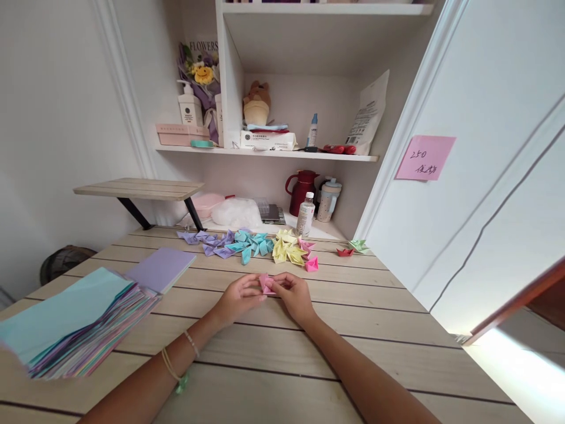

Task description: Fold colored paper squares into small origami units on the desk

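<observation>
A small folded piece of pink paper [265,284] is held between both hands over the middle of the table. My left hand [241,297] has its fingers closed on the paper's left side. From the right, my right hand [292,292] pinches the same paper with thumb and fingers. Beyond the hands lies a row of folded paper pieces: purple ones [219,243], blue ones [249,243], yellow ones [288,250] and a bright pink one [311,264]. Farther right sit a red piece [345,252] and a green piece [359,245].
At left lie a thick stack of coloured paper [79,318] and a purple pad of paper [163,268]. A small raised wooden shelf [139,188] stands behind them. A clear bottle [305,215], a dark red jug [302,193] and a tumbler [329,200] stand at the back.
</observation>
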